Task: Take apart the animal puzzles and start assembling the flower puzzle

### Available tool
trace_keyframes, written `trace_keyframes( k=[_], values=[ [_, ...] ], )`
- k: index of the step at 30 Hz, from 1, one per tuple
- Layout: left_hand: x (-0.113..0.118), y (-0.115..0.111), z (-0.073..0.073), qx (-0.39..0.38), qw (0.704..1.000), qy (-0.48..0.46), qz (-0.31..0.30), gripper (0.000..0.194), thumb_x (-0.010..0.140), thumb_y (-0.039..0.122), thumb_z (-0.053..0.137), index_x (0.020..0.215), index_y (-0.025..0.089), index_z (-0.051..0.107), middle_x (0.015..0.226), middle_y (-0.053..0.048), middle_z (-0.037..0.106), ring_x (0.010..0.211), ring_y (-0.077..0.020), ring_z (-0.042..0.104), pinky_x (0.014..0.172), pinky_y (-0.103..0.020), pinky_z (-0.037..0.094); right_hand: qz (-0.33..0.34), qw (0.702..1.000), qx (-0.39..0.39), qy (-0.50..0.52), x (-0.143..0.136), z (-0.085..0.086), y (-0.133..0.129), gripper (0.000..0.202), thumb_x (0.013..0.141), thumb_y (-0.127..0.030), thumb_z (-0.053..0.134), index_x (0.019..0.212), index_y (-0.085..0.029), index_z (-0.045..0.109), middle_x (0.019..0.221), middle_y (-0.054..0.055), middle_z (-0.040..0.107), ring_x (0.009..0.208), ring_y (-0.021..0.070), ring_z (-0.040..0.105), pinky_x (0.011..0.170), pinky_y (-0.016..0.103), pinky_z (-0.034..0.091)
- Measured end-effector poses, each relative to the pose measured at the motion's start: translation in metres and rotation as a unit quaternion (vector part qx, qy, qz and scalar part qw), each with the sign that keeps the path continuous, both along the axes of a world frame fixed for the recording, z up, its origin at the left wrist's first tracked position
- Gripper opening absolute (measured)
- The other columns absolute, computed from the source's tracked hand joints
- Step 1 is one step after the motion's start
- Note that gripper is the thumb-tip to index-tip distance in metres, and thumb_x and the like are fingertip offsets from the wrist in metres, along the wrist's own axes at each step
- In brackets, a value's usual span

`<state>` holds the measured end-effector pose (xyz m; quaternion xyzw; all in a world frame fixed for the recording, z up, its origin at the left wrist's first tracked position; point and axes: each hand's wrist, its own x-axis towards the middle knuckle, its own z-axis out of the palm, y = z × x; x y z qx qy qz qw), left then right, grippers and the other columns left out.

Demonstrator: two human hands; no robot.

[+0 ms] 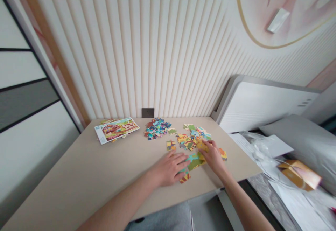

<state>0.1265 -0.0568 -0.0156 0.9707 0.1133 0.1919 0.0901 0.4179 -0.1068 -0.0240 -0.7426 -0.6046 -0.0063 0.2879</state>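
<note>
My left hand (pixel 172 168) lies flat on the desk with its fingers spread, its fingertips at the left edge of a joined green and blue puzzle section (pixel 194 161). A red and yellow striped piece (pixel 185 178) sits just below those fingers. My right hand (pixel 214 155) is closed, thumb and fingers pressed on a yellow puzzle piece (pixel 202 145) at the section's upper right. Loose yellow and orange pieces (pixel 185 140) lie above both hands. An orange piece (pixel 223 153) shows to the right of my right hand.
A heap of blue and purple pieces (pixel 156 127) is near the wall. Picture cards (pixel 117 129) lie at the desk's back left. Single pieces (pixel 171 145) are scattered between. Right of the desk (pixel 126 175), a bed holds a pillow (pixel 301 140) and an orange box (pixel 299 175).
</note>
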Motion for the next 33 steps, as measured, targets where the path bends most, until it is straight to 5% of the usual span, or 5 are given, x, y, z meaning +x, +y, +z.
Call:
trace_keyframes(
  k=[9,13,19,26,33],
  values=[
    [0.001,-0.001,0.001,-0.017,1.0,-0.013,0.018,0.033,0.097,0.046,0.052,0.117,0.023,0.066,0.128,-0.007,0.064,0.122,-0.0245,0.056,0.11,-0.043,0.036,0.01,0.971,0.089,0.222,-0.002,0.026,-0.011,0.037,0.08,-0.047,0.07,0.104,-0.02,0.076,0.11,0.011,0.068,0.098,0.0271,0.064,0.086,0.039,0.052],
    [0.001,0.0,0.005,-0.023,0.999,-0.021,0.044,0.031,0.092,0.043,0.062,0.114,0.022,0.066,0.116,-0.008,0.065,0.114,-0.0266,0.057,0.104,-0.043,0.042,0.027,0.942,0.023,0.334,-0.004,0.026,-0.017,0.042,0.08,-0.05,0.069,0.107,-0.018,0.073,0.096,0.009,0.074,0.08,0.0237,0.067,0.069,0.033,0.053],
    [0.001,0.001,-0.003,-0.015,0.999,-0.022,0.03,0.03,0.094,0.034,0.059,0.124,0.029,0.065,0.119,-0.008,0.06,0.12,-0.0259,0.054,0.106,-0.044,0.042,0.069,0.984,-0.039,0.16,-0.013,0.012,-0.014,0.033,0.082,-0.038,0.064,0.109,-0.022,0.075,0.105,0.008,0.074,0.095,0.0266,0.067,0.085,0.038,0.051],
    [0.002,0.003,-0.009,-0.025,0.998,-0.027,0.043,0.031,0.094,0.034,0.06,0.124,0.032,0.065,0.125,-0.007,0.058,0.122,-0.0256,0.053,0.108,-0.045,0.042,0.134,0.979,-0.135,0.067,-0.032,0.013,-0.023,0.047,0.079,-0.046,0.071,0.118,-0.021,0.07,0.109,0.01,0.067,0.095,0.0263,0.065,0.086,0.037,0.05],
    [0.002,0.002,-0.008,-0.015,0.999,-0.027,0.04,0.029,0.095,0.036,0.059,0.123,0.031,0.066,0.123,-0.007,0.059,0.12,-0.025,0.054,0.106,-0.044,0.044,0.099,0.983,-0.123,0.091,-0.038,0.006,-0.021,0.052,0.071,-0.041,0.078,0.114,-0.018,0.063,0.113,0.011,0.063,0.1,0.0266,0.064,0.09,0.038,0.048]
  ],
)
